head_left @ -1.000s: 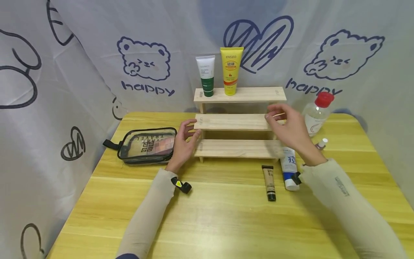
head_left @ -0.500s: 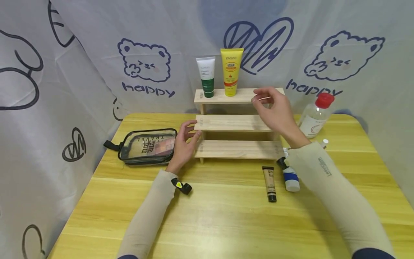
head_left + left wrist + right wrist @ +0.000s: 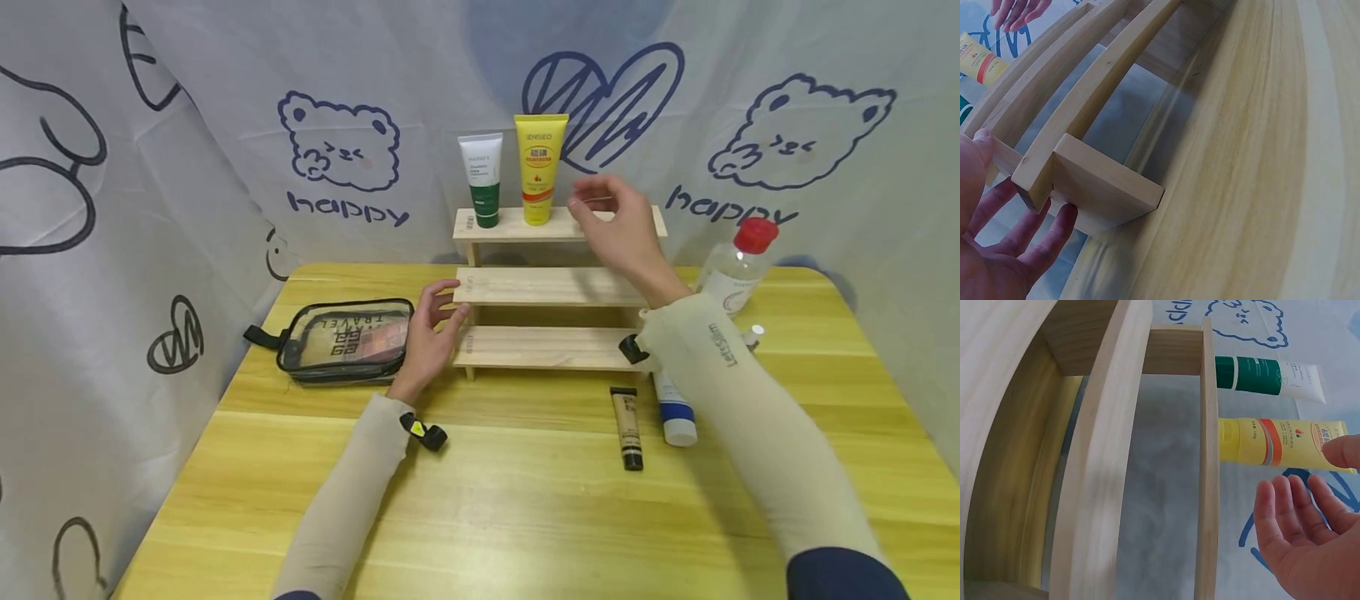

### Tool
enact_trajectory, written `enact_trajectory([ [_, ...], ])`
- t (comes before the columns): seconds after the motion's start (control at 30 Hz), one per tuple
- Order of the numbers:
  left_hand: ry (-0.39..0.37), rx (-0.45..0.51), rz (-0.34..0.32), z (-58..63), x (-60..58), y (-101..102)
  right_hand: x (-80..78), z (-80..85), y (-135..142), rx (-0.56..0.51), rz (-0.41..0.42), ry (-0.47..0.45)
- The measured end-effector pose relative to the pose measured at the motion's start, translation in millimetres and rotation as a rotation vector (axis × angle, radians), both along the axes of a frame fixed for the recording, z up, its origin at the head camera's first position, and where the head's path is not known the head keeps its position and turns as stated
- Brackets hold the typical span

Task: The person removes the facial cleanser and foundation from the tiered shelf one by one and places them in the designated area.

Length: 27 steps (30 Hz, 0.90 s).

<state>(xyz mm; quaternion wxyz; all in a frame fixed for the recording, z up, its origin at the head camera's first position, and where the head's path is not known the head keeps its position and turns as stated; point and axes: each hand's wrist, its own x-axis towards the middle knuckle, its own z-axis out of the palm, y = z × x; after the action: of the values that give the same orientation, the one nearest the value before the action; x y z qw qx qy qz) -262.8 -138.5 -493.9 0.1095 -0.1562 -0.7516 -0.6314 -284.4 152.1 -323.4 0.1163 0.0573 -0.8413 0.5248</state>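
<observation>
A three-tier wooden shelf point(image 3: 525, 285) stands at the back of the table. On its top tier a white-and-green tube point(image 3: 482, 171) and a yellow tube point(image 3: 538, 167) stand upright on their caps. My left hand point(image 3: 429, 343) holds the shelf's left end, the thumb at the middle tier and other fingers under the lower board's end in the left wrist view. My right hand point(image 3: 621, 229) is raised by the top tier, right of the yellow tube, fingers loosely bent and holding nothing. In the right wrist view its thumb overlaps the yellow tube's upper end.
A clear travel pouch point(image 3: 341, 343) lies left of the shelf. In front on the right lie a beige tube point(image 3: 628, 429) with a black cap and a white-and-blue tube point(image 3: 677, 414). Behind the right forearm stand a red-capped clear bottle point(image 3: 737, 268) and a small white-capped bottle point(image 3: 753, 336).
My right hand has moved left and up from the middle tier's right end to the top tier, nearing the yellow tube. The left hand stays at the shelf's left end.
</observation>
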Motion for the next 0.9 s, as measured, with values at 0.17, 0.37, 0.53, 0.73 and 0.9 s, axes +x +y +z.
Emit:
enact_trajectory([
  [0.17, 0.011, -0.005, -0.003, -0.8, 0.1, 1, -6.8, -0.4, -4, -0.018, -0.004, 0.012],
  [0.37, 0.005, 0.001, 0.001, -0.7, 0.6, 1, -16.6, -3.1, -3, -0.059, 0.032, -0.011],
  [0.53, 0.004, 0.0, -0.001, -1.2, 0.1, 2, -25.3, -5.4, 0, -0.079, 0.069, -0.027],
  [0.73, 0.001, -0.005, 0.001, -0.2, -0.6, 2, -35.5, -3.3, -4, -0.106, 0.098, -0.016],
  [0.9, -0.008, 0.002, -0.001, 0.8, 0.9, 1, -45.2, -4.0, -9, -0.173, 0.141, -0.025],
])
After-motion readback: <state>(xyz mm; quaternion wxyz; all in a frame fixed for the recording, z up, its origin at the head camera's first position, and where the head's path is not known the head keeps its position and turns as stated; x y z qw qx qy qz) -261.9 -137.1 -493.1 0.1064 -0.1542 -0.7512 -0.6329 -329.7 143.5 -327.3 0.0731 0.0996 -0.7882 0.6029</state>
